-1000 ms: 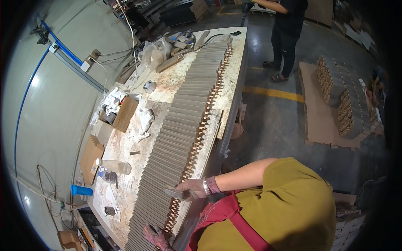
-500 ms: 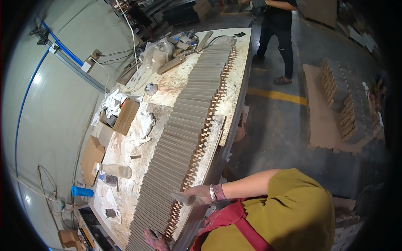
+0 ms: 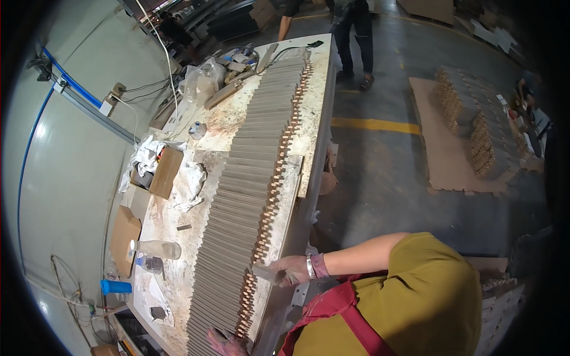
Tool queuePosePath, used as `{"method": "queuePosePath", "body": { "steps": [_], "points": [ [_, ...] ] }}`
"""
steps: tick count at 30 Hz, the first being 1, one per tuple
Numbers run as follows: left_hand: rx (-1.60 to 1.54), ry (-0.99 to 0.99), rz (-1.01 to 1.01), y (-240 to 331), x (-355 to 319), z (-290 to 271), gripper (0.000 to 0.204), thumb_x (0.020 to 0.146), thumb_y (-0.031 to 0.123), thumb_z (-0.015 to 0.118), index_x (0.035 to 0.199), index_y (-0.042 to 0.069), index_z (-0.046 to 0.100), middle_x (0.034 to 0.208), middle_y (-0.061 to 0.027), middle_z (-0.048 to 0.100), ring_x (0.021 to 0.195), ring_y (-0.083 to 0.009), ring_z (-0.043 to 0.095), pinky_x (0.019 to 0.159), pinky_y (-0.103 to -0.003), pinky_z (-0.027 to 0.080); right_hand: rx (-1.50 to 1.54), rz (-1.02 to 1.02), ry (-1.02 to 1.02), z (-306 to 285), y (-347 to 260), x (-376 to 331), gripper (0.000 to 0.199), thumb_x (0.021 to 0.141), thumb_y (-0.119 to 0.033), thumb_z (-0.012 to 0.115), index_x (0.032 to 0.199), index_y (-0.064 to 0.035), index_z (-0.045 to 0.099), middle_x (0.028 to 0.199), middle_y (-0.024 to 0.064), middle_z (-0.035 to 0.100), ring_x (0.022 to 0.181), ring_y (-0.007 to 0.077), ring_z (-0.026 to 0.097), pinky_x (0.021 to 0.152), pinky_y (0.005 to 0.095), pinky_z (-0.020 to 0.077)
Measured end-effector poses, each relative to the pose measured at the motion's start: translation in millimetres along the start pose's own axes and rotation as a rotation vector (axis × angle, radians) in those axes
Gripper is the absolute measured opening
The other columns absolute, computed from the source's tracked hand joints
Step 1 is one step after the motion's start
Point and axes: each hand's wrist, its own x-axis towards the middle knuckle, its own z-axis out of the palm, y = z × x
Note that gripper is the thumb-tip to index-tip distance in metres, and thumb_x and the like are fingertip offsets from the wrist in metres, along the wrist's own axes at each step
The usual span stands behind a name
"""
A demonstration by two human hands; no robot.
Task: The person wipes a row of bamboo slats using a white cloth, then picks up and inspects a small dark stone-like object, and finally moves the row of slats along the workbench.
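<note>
Right hand [image 3: 289,270], grip closed on a small grey block [image 3: 264,273] held against the copper-coloured ends of the long row of grey strips [image 3: 246,178] lying side by side on the bench [image 3: 314,127]. Left hand [image 3: 224,342], at the lower edge, rests on the nearest strips; whether its grip is closed cannot be told. For an even row, the block is best kept square to the ends. A plastic bottle [image 3: 155,249] lies well apart, leftward.

Left hand [image 3: 224,342] mostly cut off by the lower edge, grip unreadable. Right hand [image 3: 289,270] palm hidden behind the small grey piece [image 3: 265,273]. Person at the tabletop's [image 3: 313,127] far end cropped above the waist.
</note>
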Motion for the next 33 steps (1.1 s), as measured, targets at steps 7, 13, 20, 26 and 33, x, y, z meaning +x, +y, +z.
{"method": "queuePosePath", "body": {
  "steps": [7,13,20,26,33],
  "points": [
    [0.177,0.08,0.202,-76,6,80,0.07,0.09,0.05,0.048,0.15,0.021,0.028,0.151,-0.0142,0.035,0.136,-0.0361,0.036,0.11,-0.055,0.027,0.089,0.0,0.027,-21,19,-43,0.022,0.094,-0.027,0.062,0.102,-0.0063,0.064,0.085,0.0055,0.066,0.075,0.0141,0.065,0.063,0.025,0.0547],
    [0.122,0.267,0.371,-122,-6,98,0.083,0.088,0.071,0.037,0.151,0.017,0.026,0.152,-0.0185,0.029,0.133,-0.0369,0.038,0.11,-0.055,0.03,0.158,-0.06,0.082,-42,19,-85,0.024,0.094,-0.03,0.06,0.097,-0.007,0.063,0.079,0.0044,0.065,0.065,0.0147,0.064,0.052,0.0243,0.0533],
    [-0.53,0.46,0.336,109,37,-52,0.056,0.097,0.053,0.042,0.117,0.003,0.057,0.106,-0.0173,0.06,0.091,-0.0288,0.058,0.076,-0.041,0.049,0.222,-0.19,0.055,-99,-39,-160,0.021,0.095,-0.03,0.059,0.099,-0.0094,0.062,0.08,0.0028,0.064,0.066,0.0135,0.063,0.051,0.0238,0.0515],
    [-0.668,0.03,0.24,330,94,-61,0.035,0.082,0.009,0.056,0.115,-0.003,0.06,0.119,-0.0204,0.058,0.112,-0.0314,0.055,0.098,-0.04,0.042,0.297,-0.303,0.031,-191,-91,-232,0.021,0.091,-0.031,0.064,0.1,-0.0119,0.063,0.081,0.0038,0.064,0.072,0.0149,0.063,0.054,0.0276,0.0493],
    [-0.499,-0.167,0.328,482,113,-28,0.05,0.09,0.02,0.061,0.132,-0.004,0.048,0.133,-0.0228,0.051,0.124,-0.0347,0.049,0.104,-0.039,0.04,0.381,-0.444,0.211,-261,-169,-347,0.017,0.095,-0.03,0.059,0.1,-0.0144,0.063,0.084,0.0013,0.067,0.075,0.0143,0.064,0.064,0.0286,0.0531]
  ]
}}
